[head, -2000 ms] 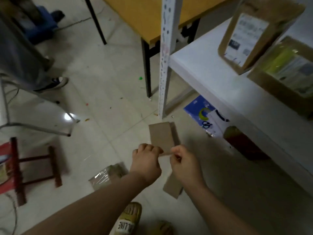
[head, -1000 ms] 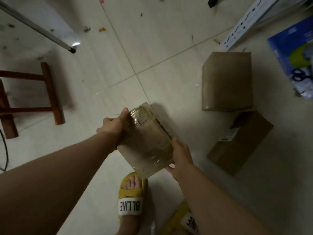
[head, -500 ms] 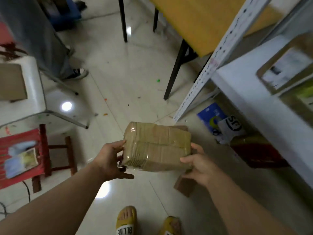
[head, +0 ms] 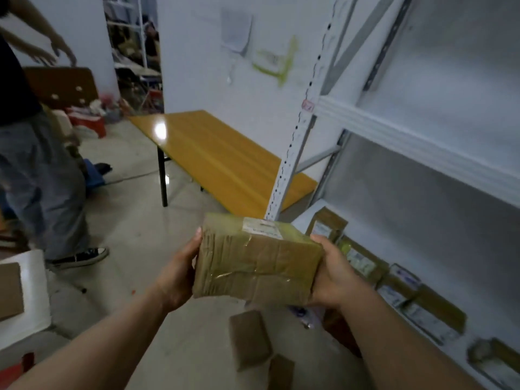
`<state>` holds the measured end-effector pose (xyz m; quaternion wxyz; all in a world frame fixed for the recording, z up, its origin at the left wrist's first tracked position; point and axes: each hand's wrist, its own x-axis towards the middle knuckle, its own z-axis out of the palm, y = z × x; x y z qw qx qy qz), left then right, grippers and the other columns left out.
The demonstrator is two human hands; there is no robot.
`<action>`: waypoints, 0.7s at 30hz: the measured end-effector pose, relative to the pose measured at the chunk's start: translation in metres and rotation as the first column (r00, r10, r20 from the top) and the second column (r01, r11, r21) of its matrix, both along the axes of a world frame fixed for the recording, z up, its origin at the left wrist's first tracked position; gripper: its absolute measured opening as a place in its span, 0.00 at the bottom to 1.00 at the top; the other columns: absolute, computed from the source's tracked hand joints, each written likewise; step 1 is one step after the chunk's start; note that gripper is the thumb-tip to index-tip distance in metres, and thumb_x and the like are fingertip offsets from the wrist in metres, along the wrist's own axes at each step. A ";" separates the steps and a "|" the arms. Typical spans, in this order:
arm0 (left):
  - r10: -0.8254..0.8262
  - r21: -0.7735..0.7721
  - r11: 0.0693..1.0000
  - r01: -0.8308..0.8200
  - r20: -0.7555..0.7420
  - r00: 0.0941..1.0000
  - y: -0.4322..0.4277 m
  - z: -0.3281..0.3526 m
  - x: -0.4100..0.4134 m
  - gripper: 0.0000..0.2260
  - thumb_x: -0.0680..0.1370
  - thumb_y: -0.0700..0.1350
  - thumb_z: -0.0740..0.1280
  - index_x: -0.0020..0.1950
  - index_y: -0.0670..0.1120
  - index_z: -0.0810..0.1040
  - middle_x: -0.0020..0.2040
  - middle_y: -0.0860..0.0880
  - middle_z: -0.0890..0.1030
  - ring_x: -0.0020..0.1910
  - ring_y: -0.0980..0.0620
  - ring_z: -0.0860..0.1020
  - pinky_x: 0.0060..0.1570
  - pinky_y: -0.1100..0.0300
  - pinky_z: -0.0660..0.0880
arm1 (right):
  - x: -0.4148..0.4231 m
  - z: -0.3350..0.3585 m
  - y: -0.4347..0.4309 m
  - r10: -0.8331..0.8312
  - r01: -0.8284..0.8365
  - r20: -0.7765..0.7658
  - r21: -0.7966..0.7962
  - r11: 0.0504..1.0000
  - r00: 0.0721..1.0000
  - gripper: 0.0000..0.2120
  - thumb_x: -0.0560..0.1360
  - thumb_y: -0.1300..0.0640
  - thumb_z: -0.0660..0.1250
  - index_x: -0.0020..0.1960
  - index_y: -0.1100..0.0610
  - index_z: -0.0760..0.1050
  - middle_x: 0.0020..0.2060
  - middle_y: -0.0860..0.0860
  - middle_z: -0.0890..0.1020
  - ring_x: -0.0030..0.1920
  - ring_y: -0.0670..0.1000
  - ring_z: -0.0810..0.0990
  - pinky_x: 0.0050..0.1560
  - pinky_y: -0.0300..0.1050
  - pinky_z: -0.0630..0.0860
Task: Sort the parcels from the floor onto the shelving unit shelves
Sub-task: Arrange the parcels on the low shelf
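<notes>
A brown taped parcel (head: 257, 260) with a white label on top is held at chest height between both hands. My left hand (head: 180, 273) presses its left end and my right hand (head: 333, 274) cups its right end. The white shelving unit (head: 394, 130) stands to the right. Its lower shelf carries several labelled parcels (head: 363, 263) in a row. Two brown parcels (head: 249, 339) lie on the floor below my hands.
A yellow-topped table (head: 222, 156) stands behind the shelving upright (head: 292, 153). Another person in grey trousers (head: 36, 178) stands at the left. A white surface (head: 31, 299) with a brown box sits at the lower left. A brown chair and clutter are farther back.
I picked the taped parcel off the floor with both hands and raised it. My view lifted from the floor to the shelving and the room.
</notes>
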<state>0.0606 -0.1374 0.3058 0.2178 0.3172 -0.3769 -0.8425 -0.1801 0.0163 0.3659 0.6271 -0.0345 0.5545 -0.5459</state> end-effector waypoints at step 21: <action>-0.420 -0.633 0.760 0.147 -0.306 0.854 -0.036 0.289 -0.004 0.45 0.57 0.42 0.81 0.72 0.43 0.69 0.55 0.39 0.82 0.49 0.39 0.83 0.44 0.49 0.82 | -0.011 0.277 0.051 -0.296 -0.120 -0.760 -0.438 0.891 0.579 0.39 0.56 0.29 0.77 0.65 0.32 0.71 0.68 0.45 0.74 0.64 0.50 0.74 0.69 0.57 0.65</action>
